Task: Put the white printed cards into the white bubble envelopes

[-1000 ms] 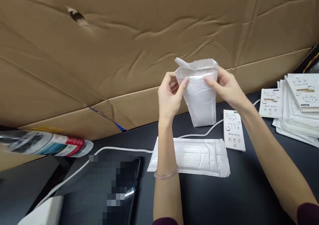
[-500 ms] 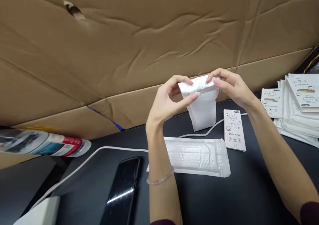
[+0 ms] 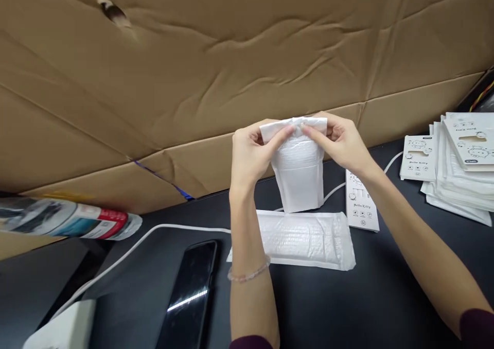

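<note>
A white padded mailer (image 3: 299,176) hangs upright above the dark desk, its top flap pinched between both hands. My left hand (image 3: 257,151) grips the flap with its thumb in front and the fingers hidden behind. On the other side my right hand (image 3: 335,140) holds it the same way, the two thumb tips close together at the middle. Below lies a second white padded mailer (image 3: 309,238), flat on the desk and partly covered by my left forearm. Beside it is a white Hello Kitty box (image 3: 362,207), its upper right part behind my right forearm.
At the right, another Hello Kitty box (image 3: 419,158) lies by a stack of white mailers (image 3: 459,192) with a box on top. A phone (image 3: 189,292), white cable (image 3: 154,229), plastic bottle (image 3: 77,219) and white object (image 3: 64,326) are at the left. Cardboard (image 3: 231,55) stands behind.
The held mailer has shifted slightly left and down and now faces the camera more squarely. My right hand has moved left, and both thumbs have come together on the flap.
</note>
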A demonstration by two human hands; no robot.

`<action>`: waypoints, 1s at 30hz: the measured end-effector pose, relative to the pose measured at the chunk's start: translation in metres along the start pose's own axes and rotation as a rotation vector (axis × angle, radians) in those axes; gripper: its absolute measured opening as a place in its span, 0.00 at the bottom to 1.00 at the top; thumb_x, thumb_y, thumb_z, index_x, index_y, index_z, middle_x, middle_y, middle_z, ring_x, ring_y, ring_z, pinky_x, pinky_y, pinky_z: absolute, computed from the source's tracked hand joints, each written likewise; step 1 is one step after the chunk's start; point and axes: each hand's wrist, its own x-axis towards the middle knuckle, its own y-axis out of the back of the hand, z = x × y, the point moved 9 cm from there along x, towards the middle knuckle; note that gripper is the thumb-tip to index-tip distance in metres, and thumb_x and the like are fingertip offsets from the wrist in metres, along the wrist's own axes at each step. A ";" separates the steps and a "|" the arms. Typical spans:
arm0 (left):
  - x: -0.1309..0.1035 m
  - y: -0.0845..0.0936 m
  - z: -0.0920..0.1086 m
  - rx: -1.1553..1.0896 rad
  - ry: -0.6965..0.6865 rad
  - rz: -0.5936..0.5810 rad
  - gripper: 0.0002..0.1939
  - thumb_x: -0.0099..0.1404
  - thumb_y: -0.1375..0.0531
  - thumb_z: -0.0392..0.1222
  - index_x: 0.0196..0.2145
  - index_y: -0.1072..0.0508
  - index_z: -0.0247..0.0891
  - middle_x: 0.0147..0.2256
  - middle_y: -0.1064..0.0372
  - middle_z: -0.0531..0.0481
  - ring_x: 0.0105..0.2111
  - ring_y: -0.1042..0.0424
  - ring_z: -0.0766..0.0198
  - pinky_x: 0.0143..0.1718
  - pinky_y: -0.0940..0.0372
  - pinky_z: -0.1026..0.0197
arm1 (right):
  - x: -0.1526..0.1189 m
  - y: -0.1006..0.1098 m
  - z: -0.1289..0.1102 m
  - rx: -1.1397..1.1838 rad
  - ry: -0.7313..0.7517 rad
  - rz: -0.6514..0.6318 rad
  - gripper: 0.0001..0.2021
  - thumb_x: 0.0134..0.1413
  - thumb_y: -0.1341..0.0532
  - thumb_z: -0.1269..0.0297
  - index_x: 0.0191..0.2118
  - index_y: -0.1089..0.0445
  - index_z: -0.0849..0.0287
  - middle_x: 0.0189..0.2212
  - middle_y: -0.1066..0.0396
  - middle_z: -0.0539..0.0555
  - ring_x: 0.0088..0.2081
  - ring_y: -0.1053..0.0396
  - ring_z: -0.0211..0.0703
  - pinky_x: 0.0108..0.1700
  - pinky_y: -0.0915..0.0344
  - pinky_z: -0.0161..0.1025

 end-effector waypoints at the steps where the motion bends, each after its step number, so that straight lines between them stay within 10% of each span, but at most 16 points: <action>1: -0.001 0.002 -0.001 0.023 0.005 -0.002 0.09 0.60 0.34 0.50 0.31 0.20 0.43 0.32 0.21 0.52 0.33 0.25 0.59 0.33 0.32 0.56 | -0.001 -0.004 0.002 0.002 -0.029 -0.033 0.14 0.53 0.36 0.51 0.37 0.27 0.58 0.34 0.26 0.51 0.37 0.28 0.43 0.38 0.32 0.38; 5: -0.004 0.007 0.001 0.058 -0.006 0.014 0.07 0.61 0.34 0.48 0.32 0.19 0.43 0.32 0.21 0.52 0.33 0.24 0.59 0.35 0.33 0.57 | -0.004 -0.011 0.004 -0.019 -0.078 -0.139 0.14 0.53 0.35 0.54 0.37 0.25 0.60 0.34 0.24 0.53 0.39 0.26 0.46 0.39 0.31 0.39; 14: -0.004 0.006 -0.021 0.082 0.124 -0.009 0.19 0.67 0.43 0.57 0.32 0.22 0.39 0.32 0.24 0.50 0.33 0.27 0.61 0.35 0.35 0.62 | 0.001 -0.001 0.015 0.078 -0.022 0.121 0.15 0.53 0.36 0.51 0.36 0.26 0.59 0.34 0.24 0.52 0.38 0.27 0.41 0.42 0.31 0.37; 21: -0.009 0.022 -0.012 0.261 0.159 -0.024 0.17 0.68 0.44 0.55 0.40 0.23 0.41 0.36 0.22 0.48 0.39 0.24 0.59 0.43 0.34 0.62 | -0.011 0.033 0.083 0.047 -0.444 0.173 0.12 0.53 0.37 0.59 0.33 0.42 0.56 0.29 0.28 0.49 0.34 0.26 0.38 0.38 0.26 0.39; 25: -0.018 -0.018 0.002 0.263 0.162 -0.335 0.17 0.68 0.44 0.54 0.30 0.25 0.41 0.31 0.23 0.49 0.33 0.25 0.60 0.36 0.35 0.62 | -0.021 0.058 0.105 -0.317 -0.562 -0.015 0.10 0.52 0.38 0.62 0.30 0.42 0.56 0.27 0.29 0.50 0.30 0.28 0.37 0.34 0.29 0.36; 30: -0.091 -0.126 -0.027 0.431 0.389 -1.184 0.17 0.53 0.31 0.53 0.36 0.25 0.41 0.38 0.23 0.50 0.39 0.25 0.57 0.34 0.35 0.64 | -0.032 0.080 0.141 -0.587 -0.632 -0.246 0.14 0.36 0.28 0.61 0.21 0.35 0.58 0.20 0.31 0.49 0.21 0.37 0.35 0.23 0.41 0.34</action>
